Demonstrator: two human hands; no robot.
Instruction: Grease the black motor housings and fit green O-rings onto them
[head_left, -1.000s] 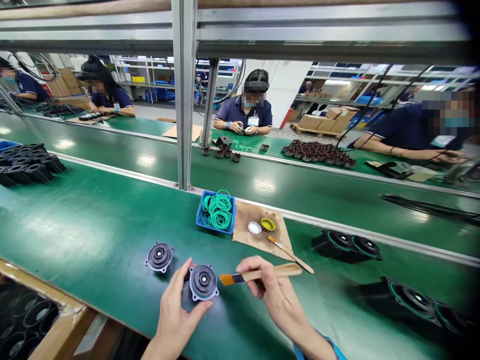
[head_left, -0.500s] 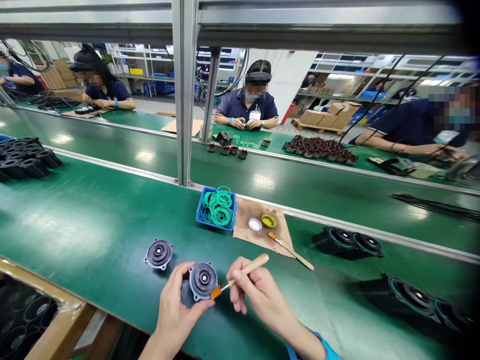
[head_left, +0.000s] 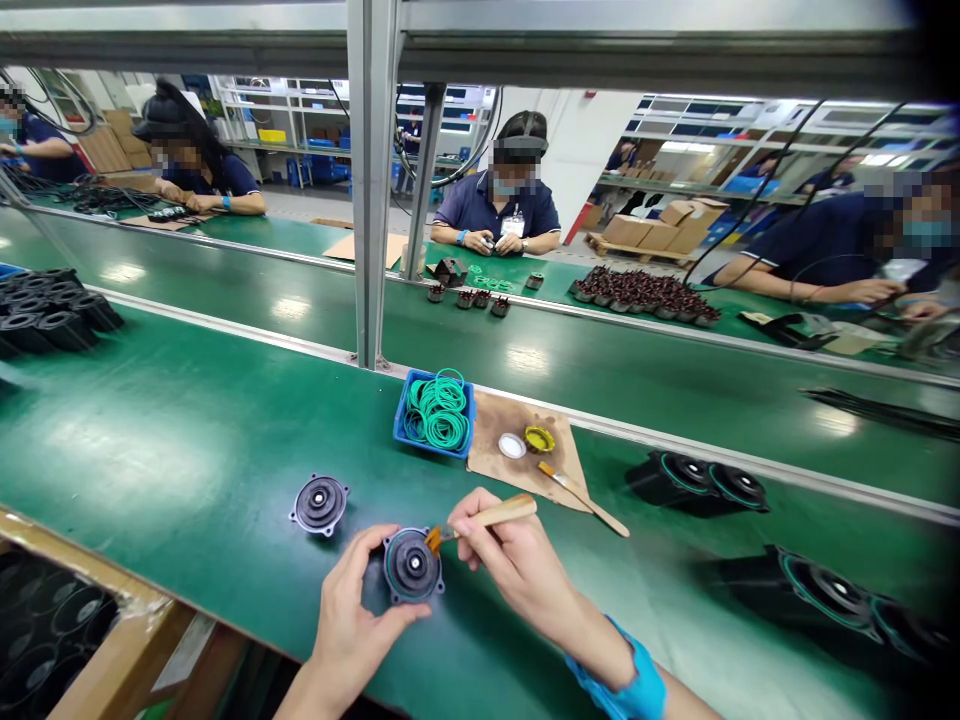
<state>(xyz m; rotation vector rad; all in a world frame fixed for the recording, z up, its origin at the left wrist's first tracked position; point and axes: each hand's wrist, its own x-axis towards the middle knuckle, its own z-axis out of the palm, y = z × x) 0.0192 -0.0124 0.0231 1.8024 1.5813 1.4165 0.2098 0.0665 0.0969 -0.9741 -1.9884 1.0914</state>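
My left hand [head_left: 360, 610] is closed around the side of a round black motor housing [head_left: 412, 566], its face with raised rings turned up and a green ring near the rim. Between the fingers of my right hand [head_left: 510, 560] is a small brush [head_left: 504, 511] with a wooden handle. The bristles touch the upper right rim of the housing. A second, similar housing [head_left: 319, 504] stands on the green bench just left of my left hand. The underside of the held housing is hidden.
Behind my hands are a blue bin of green rings [head_left: 472, 415] and cardboard [head_left: 487, 462] with a yellow-rimmed cap [head_left: 539, 439], a white lid [head_left: 512, 446] and another brush [head_left: 585, 500]. Assembled housings [head_left: 697, 480] stand right. A metal post [head_left: 369, 200] rises ahead; co-workers sit beyond.
The brush has moved from the lower right of the housing's rim up to its upper right. The held housing is turned slightly and sits a little lower and further right.
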